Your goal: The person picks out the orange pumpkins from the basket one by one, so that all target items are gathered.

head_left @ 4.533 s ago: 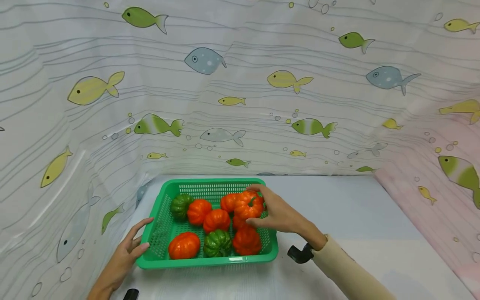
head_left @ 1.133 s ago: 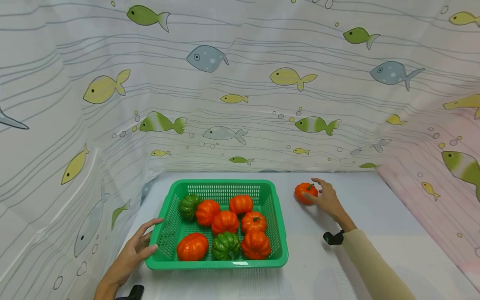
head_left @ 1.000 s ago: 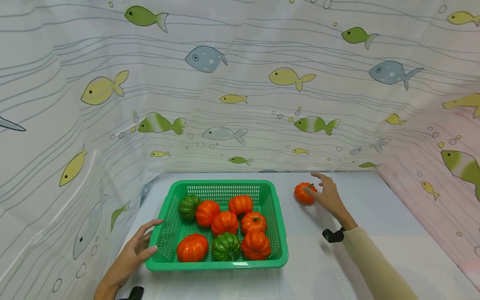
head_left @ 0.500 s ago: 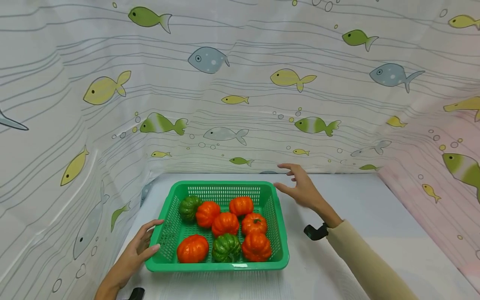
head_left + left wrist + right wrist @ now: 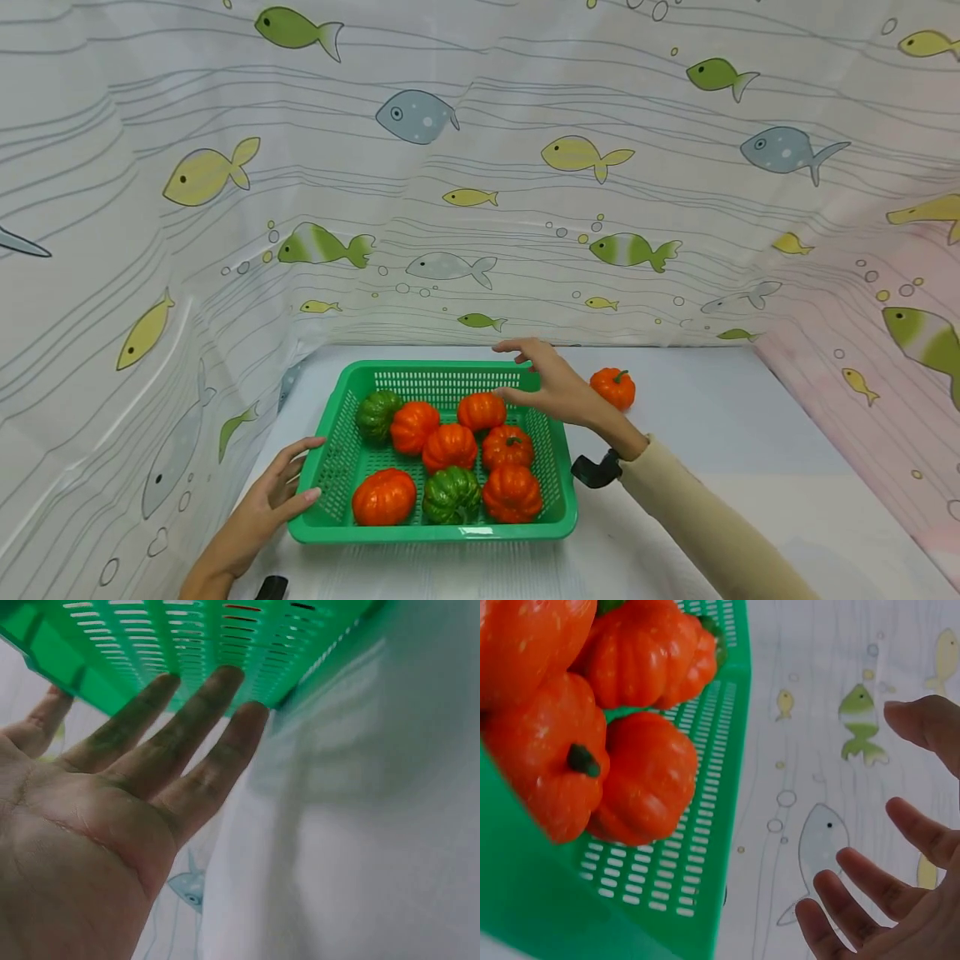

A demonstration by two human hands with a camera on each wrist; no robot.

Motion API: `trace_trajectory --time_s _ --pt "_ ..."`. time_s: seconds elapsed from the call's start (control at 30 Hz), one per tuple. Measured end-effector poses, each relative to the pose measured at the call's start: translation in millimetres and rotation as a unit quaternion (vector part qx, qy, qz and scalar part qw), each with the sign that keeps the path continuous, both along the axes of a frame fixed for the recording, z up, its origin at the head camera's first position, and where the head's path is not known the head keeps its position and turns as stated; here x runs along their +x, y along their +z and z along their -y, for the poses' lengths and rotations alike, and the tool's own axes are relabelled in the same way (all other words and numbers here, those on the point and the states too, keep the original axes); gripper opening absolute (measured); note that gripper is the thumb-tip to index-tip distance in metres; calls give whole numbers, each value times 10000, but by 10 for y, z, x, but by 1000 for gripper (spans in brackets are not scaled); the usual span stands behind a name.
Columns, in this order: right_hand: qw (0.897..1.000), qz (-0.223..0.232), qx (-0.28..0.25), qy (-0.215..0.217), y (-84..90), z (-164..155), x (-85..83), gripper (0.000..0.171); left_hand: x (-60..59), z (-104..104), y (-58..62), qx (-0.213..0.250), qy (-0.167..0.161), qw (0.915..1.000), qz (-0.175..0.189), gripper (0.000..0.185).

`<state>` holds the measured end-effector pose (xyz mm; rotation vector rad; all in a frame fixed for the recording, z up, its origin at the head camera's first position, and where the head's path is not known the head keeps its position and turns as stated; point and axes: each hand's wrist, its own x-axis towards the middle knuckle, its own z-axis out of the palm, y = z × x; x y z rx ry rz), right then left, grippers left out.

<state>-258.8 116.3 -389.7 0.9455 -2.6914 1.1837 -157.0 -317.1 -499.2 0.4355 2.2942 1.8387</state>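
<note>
Green basket [image 5: 333,450] wall hides the left hand [image 5: 262,508] fingertips.

Bare left hand [image 5: 258,517], cream long sleeve [image 5: 697,533], black wrist mount [image 5: 595,472]

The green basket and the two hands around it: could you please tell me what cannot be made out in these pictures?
- Head view: the right hand covers part of the green basket's far right rim.
- Left wrist view: the left hand fills the frame; the pumpkins are hidden behind the basket wall.
- Right wrist view: the frame edge cuts off the palm, and the lone orange pumpkin on the table is out of frame.
- Head view: the black wrist mount is too small to identify.
</note>
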Motion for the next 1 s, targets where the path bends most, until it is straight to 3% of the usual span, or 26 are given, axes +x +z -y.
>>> trace_trajectory --time_s 0.33,0.63,1.0 --pt "9955 113 405 848 -49 310 28 61 11 -26 73 5 -28 9999 112 62" --pt "9837 188 740 1630 -111 611 105 62 14 -17 72 -19 -34 9999 160 61" --pt "9549 381 1244 2670 -193 951 234 65 23 -30 58 -198 12 9996 211 62"
